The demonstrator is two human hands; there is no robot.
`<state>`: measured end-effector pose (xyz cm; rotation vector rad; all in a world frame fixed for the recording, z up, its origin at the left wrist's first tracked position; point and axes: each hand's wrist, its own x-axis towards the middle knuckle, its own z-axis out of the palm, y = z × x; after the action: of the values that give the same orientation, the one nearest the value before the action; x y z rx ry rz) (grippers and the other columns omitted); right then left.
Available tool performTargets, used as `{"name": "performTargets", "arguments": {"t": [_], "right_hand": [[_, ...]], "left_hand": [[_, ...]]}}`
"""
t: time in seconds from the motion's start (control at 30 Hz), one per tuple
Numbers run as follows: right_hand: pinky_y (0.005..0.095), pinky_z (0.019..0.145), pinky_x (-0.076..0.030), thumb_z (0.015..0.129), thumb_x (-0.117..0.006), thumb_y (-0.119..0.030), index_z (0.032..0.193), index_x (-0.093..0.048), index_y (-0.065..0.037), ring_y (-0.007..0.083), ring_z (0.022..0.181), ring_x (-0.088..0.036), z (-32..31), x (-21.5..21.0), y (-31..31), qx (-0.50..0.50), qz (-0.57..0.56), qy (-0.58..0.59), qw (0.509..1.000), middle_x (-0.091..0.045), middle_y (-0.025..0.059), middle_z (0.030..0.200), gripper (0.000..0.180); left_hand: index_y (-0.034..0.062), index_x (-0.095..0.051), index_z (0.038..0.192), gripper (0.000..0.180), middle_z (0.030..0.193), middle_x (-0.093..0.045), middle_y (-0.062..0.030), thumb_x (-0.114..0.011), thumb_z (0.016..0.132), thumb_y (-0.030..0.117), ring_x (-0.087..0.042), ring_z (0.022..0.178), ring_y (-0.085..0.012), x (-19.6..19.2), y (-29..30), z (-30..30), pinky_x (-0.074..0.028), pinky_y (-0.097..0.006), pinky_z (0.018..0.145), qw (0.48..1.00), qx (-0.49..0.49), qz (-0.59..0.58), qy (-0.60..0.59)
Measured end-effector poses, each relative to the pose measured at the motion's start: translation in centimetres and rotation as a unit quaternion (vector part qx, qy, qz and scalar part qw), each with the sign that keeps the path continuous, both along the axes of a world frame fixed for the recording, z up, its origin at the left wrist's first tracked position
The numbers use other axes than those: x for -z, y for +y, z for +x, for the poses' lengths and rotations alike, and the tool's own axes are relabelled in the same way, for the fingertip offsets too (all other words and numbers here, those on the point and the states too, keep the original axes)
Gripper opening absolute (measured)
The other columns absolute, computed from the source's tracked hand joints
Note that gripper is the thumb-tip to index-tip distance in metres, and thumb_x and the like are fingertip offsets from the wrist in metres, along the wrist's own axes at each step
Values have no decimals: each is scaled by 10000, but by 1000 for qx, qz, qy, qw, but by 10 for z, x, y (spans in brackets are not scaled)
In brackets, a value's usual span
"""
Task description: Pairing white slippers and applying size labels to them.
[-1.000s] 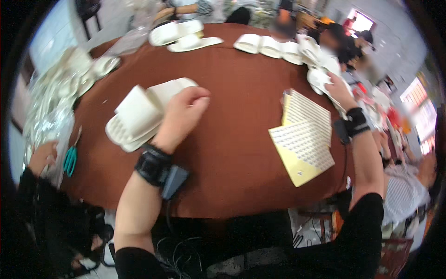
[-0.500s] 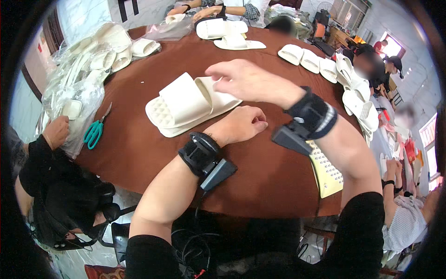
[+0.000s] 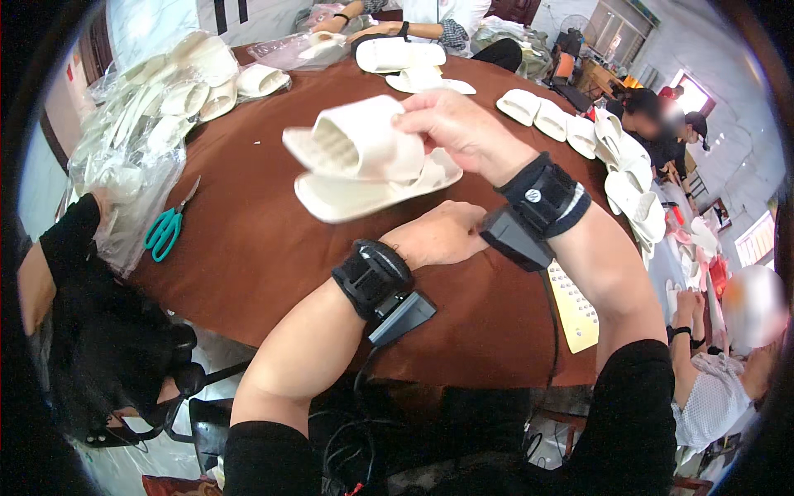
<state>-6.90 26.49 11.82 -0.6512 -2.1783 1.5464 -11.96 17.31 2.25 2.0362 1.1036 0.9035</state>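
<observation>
My right hand (image 3: 459, 132) pinches a cream-white slide slipper (image 3: 372, 136) by its strap side and holds it tilted above the table. Below it a second cream-white slipper (image 3: 347, 198) lies on the brown cloth, partly covered by the raised one. My left hand (image 3: 447, 231) rests on the cloth to the near right of that slipper, its fingers curled in. Its fingertips are partly hidden beside the black device on my right wrist, so whether they hold anything cannot be seen. Both wrists wear black straps with grey blocks.
Teal-handled scissors (image 3: 165, 231) lie at the left, near clear plastic bags of slippers (image 3: 194, 70). A yellow sheet with small studs (image 3: 577, 318) is at the right edge. More slippers (image 3: 550, 121) line the far right. Co-workers' hands (image 3: 372, 31) are across the table.
My right hand has closed on the upper slipper and lifted it off the lower one, tilting it. The lower slipper has shifted slightly. My left hand has barely moved.
</observation>
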Motion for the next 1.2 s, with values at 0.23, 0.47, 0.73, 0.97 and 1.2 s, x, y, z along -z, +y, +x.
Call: {"name": "performTargets", "arguments": {"t": [0.23,0.47,0.73,0.97,1.2], "right_hand": [[331,795,-503,885,-651,-120,1038,-647,-25,165,847,-618,62,-32,30,110,-121,178,970,-667,67,963,181],[341,789,-502,932,-581,-85,1080,-589,-31,187,866,-578,101,-26,34,237,-199,188,932,-635,66,969,157],[364,751,-536,909,-546,-32,1103,-567,56,216,855,-617,108,4,-17,182,-278,213,919,-632,128,970,213],[316,734,-559,945,-572,-98,1178,-541,46,196,915,-654,114,1,-44,99,-249,98,958,-656,132,1022,276],[267,635,-539,908,-621,-169,1252,-492,79,165,845,-630,150,1,-53,90,-80,21,992,-639,136,1031,443]], "left_hand": [[-102,-547,1181,545,971,-663,-249,-639,888,349,-664,916,-342,-3,3,4,-518,-401,815,987,-134,15,-91],[-104,-191,1472,930,1267,-531,-240,-671,884,434,-602,964,-202,-15,7,-10,-508,-310,807,930,-239,-45,-275],[-29,-128,1492,932,1328,-480,-248,-741,843,240,-570,1137,-273,-26,0,-6,-498,-378,933,909,-218,39,-353],[-87,-334,1367,653,1213,-581,-174,-660,838,112,-604,1082,-229,-1,19,-17,-508,-347,912,923,-191,-23,-332],[-127,-508,1194,361,1046,-645,-188,-514,891,69,-652,886,-222,17,28,-27,-544,-331,756,887,-346,-51,-301]]}}
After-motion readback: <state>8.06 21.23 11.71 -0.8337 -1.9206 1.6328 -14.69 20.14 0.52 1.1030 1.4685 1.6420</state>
